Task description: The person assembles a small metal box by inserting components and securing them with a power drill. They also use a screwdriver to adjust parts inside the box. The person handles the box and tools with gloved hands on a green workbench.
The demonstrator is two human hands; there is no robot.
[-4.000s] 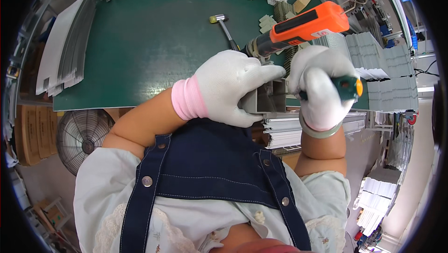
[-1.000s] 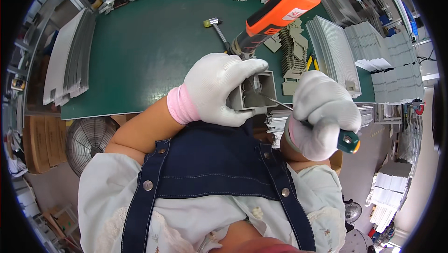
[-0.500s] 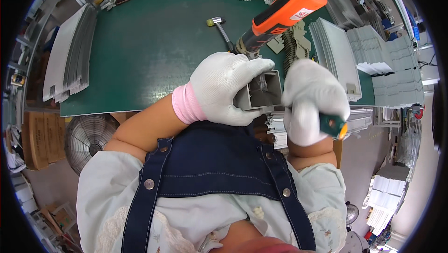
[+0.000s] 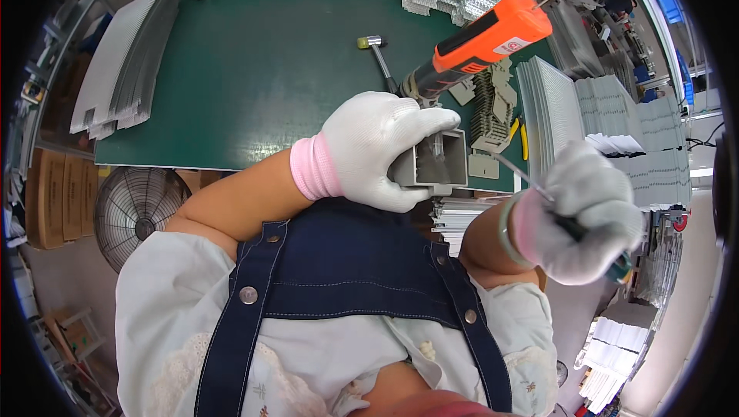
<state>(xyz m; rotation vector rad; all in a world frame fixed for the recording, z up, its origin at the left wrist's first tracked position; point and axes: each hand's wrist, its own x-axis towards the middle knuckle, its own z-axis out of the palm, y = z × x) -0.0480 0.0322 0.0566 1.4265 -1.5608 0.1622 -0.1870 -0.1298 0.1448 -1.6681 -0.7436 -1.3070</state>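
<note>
My left hand [image 4: 377, 148], in a white knit glove with a pink cuff, is wrapped round a grey, open-ended rectangular profile [image 4: 459, 161] at the table's front edge. Its open end faces me, and a translucent strip-like piece shows inside. Gloved as well, my right hand [image 4: 589, 217] is off to the right, apart from the profile. It is closed round the green handle of a screwdriver [image 4: 526, 178], whose metal shaft points up and left toward the profile. An orange-and-black power screwdriver [image 4: 489, 41] hangs from a hook just beyond my left hand.
A small hammer [image 4: 376, 55] lies on the green table [image 4: 262, 71]. Beige plastic parts [image 4: 490, 109] and yellow-handled pliers [image 4: 524, 140] lie right of the power screwdriver. Panel stacks stand at the left [image 4: 131, 55] and right [image 4: 550, 101]. A floor fan [image 4: 144, 213] stands below left.
My right hand has moved right and down, away from the profile, with the screwdriver in it. The screwdriver's shaft now shows. My left hand keeps its hold.
</note>
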